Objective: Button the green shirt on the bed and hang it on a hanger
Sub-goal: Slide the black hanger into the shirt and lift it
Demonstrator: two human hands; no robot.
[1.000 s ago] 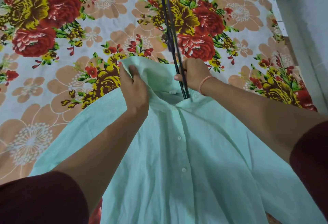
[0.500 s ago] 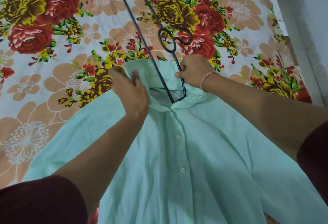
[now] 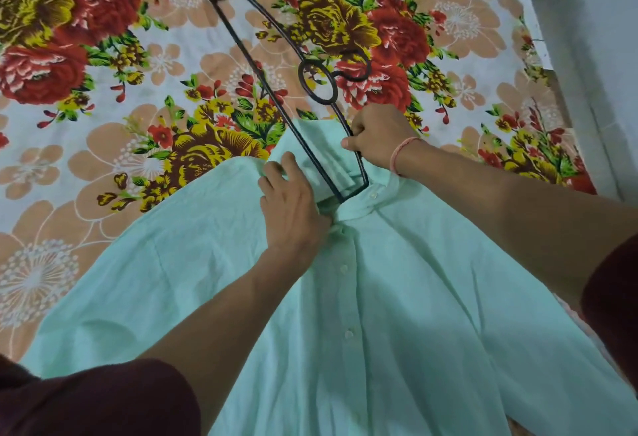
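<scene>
The mint-green shirt point(image 3: 397, 297) lies front up on the bed, its placket buttoned with white buttons down the middle. A black metal hanger point(image 3: 262, 66) slants from upper left down into the collar opening, one end tucked inside the neck. My right hand point(image 3: 378, 139) grips the hanger's wire just below its hook loop. My left hand point(image 3: 293, 208) pinches the left side of the collar and holds the neck open. The hanger end inside the shirt is hidden.
A floral bedsheet point(image 3: 121, 90) with red, yellow and peach flowers covers the bed all around the shirt. The bed's right edge meets a pale wall or ledge point(image 3: 587, 56). Dark maroon sleeves show at the bottom corners.
The hanger has swung from nearly edge-on to slanting left, its far arm now over the sheet. My left hand slid from the collar's top edge down toward the neck opening.
</scene>
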